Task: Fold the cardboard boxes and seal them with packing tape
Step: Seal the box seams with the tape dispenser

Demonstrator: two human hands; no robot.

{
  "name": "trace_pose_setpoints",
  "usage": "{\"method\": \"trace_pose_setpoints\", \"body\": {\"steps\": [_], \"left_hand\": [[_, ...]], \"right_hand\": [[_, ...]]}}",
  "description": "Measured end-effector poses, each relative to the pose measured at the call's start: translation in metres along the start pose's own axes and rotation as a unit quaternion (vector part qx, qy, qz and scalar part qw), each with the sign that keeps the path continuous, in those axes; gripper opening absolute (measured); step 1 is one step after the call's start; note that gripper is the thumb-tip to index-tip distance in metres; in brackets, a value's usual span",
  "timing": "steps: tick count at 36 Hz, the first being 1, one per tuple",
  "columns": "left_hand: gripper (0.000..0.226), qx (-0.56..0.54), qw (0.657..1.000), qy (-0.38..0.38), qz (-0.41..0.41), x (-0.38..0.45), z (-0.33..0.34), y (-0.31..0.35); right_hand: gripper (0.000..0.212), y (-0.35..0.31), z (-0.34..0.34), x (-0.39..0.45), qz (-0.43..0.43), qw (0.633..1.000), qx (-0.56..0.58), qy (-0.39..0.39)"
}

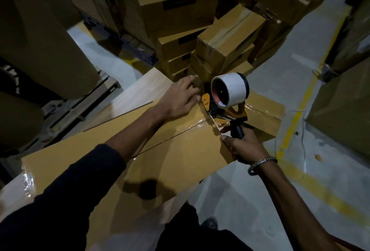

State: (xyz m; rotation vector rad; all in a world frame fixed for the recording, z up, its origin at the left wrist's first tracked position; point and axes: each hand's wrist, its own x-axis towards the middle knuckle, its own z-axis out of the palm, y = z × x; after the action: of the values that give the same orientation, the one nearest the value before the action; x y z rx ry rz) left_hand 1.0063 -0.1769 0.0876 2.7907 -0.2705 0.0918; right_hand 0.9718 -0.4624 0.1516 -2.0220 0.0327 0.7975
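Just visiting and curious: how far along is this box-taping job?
Done: sealed boxes are stacked behind. In hand: the left hand presses the box flat while the right hand holds the tape dispenser on its glossy, taped seam. Left: cutting the tape at the far end.

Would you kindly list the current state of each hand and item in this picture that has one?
cardboard box: flaps closed, glossy tape along the centre seam.
tape dispenser: on the box top at the seam, roll loaded.
left hand: flat, pressing the box top.
right hand: gripping the dispenser handle.
stacked boxes: closed and taped.
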Motion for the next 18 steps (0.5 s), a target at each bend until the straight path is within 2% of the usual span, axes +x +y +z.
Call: {"method": "trace_pose_setpoints", "body": {"steps": [2,5,11,18], "left_hand": [[0.038,-0.016,1.000,0.013,0.014,-0.009,0.007,0.015],[0.038,-0.033,0.999,0.025,-0.017,-0.015,0.014,0.027],[0.041,0.010,1.000,0.005,-0.023,-0.011,0.012,0.024],[0.037,0.010,1.000,0.015,-0.022,-0.012,0.014,0.028]], "right_hand": [[0.014,0.001,-0.002,-0.001,0.002,1.000,0.004,-0.008],[0.013,0.001,-0.005,-0.004,-0.001,1.000,-0.004,-0.013],[0.010,0.003,-0.013,-0.020,-0.003,0.999,-0.012,-0.034],[0.006,0.040,-0.033,-0.055,0.014,0.998,0.007,-0.057]]}}
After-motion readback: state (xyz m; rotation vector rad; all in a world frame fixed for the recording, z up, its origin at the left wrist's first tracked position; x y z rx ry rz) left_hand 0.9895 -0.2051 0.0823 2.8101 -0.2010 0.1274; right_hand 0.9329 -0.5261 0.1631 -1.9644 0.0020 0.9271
